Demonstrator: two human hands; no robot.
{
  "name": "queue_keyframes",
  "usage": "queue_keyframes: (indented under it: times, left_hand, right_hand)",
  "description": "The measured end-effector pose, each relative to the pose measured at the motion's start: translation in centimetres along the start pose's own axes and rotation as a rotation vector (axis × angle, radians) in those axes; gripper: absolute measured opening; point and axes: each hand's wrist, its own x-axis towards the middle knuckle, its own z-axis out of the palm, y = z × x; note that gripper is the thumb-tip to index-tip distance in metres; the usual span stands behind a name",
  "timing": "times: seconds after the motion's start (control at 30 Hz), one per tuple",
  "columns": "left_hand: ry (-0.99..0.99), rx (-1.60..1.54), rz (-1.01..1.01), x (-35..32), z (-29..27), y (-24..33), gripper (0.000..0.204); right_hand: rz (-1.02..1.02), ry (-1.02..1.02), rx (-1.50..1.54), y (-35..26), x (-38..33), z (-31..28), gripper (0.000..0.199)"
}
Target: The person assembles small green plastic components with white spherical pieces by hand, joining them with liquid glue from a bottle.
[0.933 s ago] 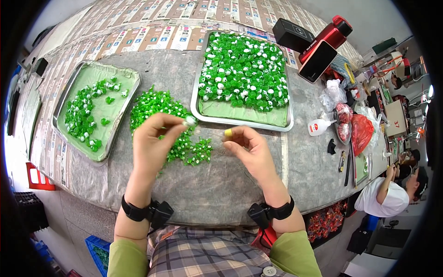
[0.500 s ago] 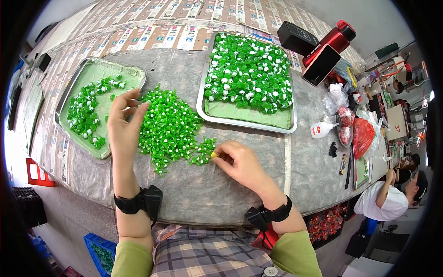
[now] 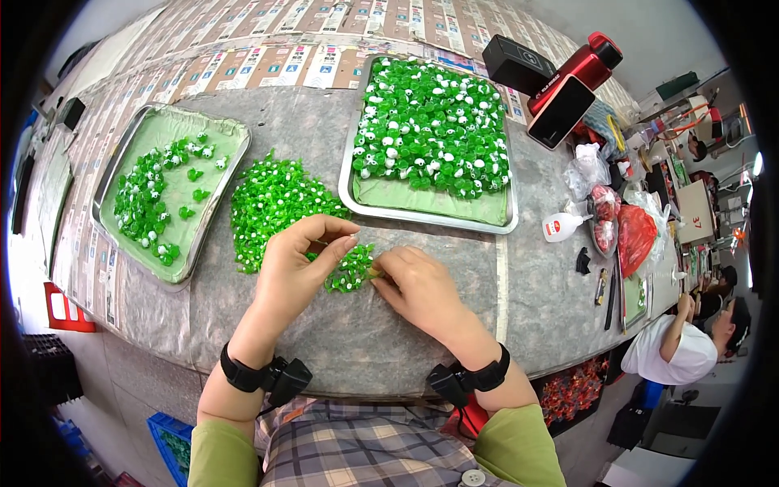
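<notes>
My left hand (image 3: pixel 296 264) hangs over the small heap of green pieces with white dots (image 3: pixel 350 269), its thumb and forefinger drawn together; whatever may be between them is too small to make out. At that heap's right edge, my right hand (image 3: pixel 419 290) rests with its fingers pinched. A bit of yellow shows at its fingertips, but I cannot tell what it is. Behind my left hand spreads the larger pile of the same green pieces (image 3: pixel 280 203). On the left, a metal tray (image 3: pixel 213 174) lined with green cloth carries loose green pieces with white balls (image 3: pixel 142 203).
Beyond my hands, a second tray (image 3: pixel 430 213) is heaped with green-and-white pieces. To the right are a phone (image 3: pixel 561 112), a red bottle (image 3: pixel 580 69), a black box (image 3: pixel 519 63), a white squeeze bottle (image 3: pixel 561 227) and a red bag (image 3: pixel 637 239). Another person (image 3: pixel 673 349) sits farther right.
My left hand has moved right and nearer me, from beside the left tray to the small heap, its fingers closing together. Several pieces now lie apart in that tray. My right hand stays almost in place.
</notes>
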Motion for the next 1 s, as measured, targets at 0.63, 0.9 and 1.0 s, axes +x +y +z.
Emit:
queue_keyframes:
  times: [0.63,0.9,1.0]
  left_hand:
    - [0.008,0.011,0.304,-1.5,2.8,-0.1,0.014]
    - [-0.069,-0.724,-0.224,-0.7,2.5,-0.6,0.011]
    - [-0.028,-0.862,-0.276,-0.8,2.0,-0.9,0.01]
  right_hand:
    - [0.42,0.053,1.437,0.5,-0.4,-2.2,0.01]
    - [0.202,1.456,0.212,9.2,-4.9,-10.7,0.027]
    - [0.501,1.336,0.116,13.9,-6.8,-10.8,0.041]
